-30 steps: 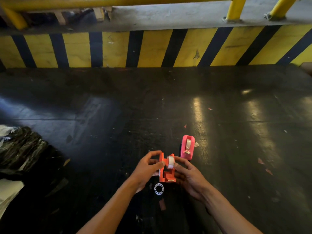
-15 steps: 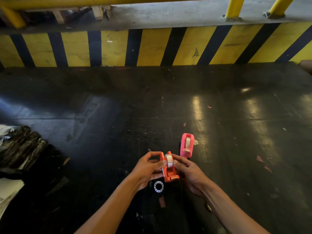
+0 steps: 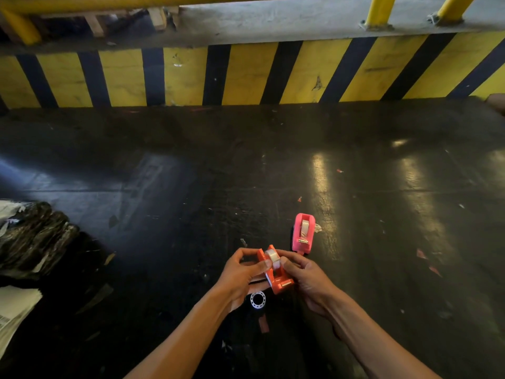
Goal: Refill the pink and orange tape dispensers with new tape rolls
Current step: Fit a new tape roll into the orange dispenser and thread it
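Note:
The orange tape dispenser (image 3: 278,282) is held above the dark floor between both hands. My left hand (image 3: 240,274) grips its left side, thumb at the clear tape roll (image 3: 273,257) seated in its top. My right hand (image 3: 307,280) grips the right side, thumb also against the roll. The pink tape dispenser (image 3: 303,233) stands on the floor just beyond my right hand, a tape roll in it. An empty white tape core (image 3: 258,300) lies on the floor below the orange dispenser.
A yellow and black striped curb (image 3: 246,75) runs across the back, with yellow rail posts above. Dark bundled material (image 3: 35,239) and white printed paper (image 3: 13,310) lie at the left. Small scraps dot the floor.
The orange dispenser has turned and tilted in my hands, and both thumbs now press closer on the roll in its top. The pink dispenser and white core stay put.

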A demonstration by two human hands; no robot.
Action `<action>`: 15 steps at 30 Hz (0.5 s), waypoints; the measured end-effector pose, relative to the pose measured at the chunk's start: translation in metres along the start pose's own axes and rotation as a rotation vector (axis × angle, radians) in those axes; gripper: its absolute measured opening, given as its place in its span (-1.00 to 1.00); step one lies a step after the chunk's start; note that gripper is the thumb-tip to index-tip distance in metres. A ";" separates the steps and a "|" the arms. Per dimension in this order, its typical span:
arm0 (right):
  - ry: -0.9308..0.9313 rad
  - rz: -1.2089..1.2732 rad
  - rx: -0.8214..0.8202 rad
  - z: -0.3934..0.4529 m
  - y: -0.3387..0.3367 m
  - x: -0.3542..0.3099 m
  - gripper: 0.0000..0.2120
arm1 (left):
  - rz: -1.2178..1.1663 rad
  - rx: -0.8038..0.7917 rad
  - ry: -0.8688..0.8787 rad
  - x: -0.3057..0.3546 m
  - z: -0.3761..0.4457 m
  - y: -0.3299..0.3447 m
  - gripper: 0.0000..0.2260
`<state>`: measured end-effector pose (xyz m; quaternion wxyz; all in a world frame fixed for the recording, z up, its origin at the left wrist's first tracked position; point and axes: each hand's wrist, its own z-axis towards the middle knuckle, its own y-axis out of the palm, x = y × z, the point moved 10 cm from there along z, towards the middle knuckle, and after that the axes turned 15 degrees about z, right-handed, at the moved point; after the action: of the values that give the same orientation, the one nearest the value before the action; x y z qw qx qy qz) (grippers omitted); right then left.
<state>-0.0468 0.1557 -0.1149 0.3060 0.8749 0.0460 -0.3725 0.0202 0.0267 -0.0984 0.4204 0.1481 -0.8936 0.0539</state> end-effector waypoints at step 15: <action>0.057 -0.373 -0.171 0.006 -0.004 -0.008 -0.54 | 0.797 -0.067 0.344 0.019 0.019 0.005 -0.32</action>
<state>-0.0576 0.1567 -0.1151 0.3034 0.8322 0.2472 -0.3928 -0.0063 0.0229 -0.0957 0.5140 -0.2334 -0.7991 0.2068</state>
